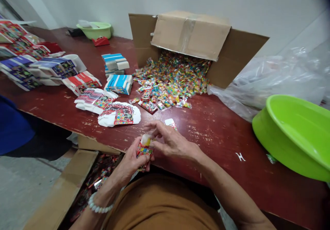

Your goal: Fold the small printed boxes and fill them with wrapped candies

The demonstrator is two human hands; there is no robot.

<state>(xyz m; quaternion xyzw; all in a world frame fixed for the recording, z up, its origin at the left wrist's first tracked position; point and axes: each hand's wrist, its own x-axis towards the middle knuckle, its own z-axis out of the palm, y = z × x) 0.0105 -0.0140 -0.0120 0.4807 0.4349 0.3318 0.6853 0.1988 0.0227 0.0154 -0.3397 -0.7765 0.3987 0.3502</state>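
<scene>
Plainly, hands at one small red box (144, 154): left (136, 157) gripping, right (168, 141) (fingers loosely curled) beside its top.

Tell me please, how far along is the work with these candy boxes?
Partway, it seems. Looks done: many small red packs lie in the open carton below the table. In hand: the left hand holds a red box, white flap up, with the right hand beside it. Left to do: fanned flat boxes and a large pile of wrapped candies.

- Fairly bright, diffuse light
- Glare on table (203, 134), center; shine on plastic (281, 77), right
- Wide-angle stretch near edges
- Upper right corner dark
- Left edge soft
</scene>
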